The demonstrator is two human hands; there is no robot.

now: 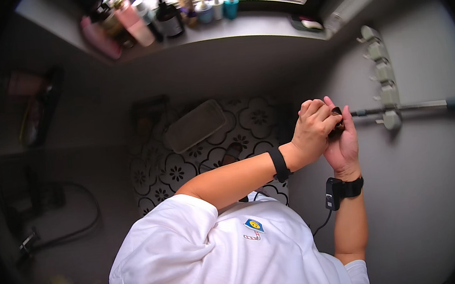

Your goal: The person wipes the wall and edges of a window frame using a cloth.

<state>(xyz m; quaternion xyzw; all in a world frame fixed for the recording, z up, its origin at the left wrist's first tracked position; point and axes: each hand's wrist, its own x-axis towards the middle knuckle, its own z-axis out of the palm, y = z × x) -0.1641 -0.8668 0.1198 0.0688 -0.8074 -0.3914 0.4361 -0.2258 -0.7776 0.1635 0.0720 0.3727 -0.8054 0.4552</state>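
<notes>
Both hands meet at the right of the view, close to the grey wall. My left hand (314,127) reaches across with its back up, fingers bent onto a small glossy dark brown object (337,125), perhaps a hair clip. Beneath and beside it, my right hand (342,147) is turned palm up, thumb raised, cupping the same object. The fingers hide much of this object, so its full shape cannot be told. Black straps circle both wrists; the one on the right wrist bears a small black box with a cable.
A wall rack (388,95) with several grey clips and a pole (421,105) is beyond the hands. Several bottles (169,18) and a soap dish (306,23) stand on the window ledge (257,26). On the patterned floor lies a pale plastic bin (197,126); a shower hose (94,208) hangs left.
</notes>
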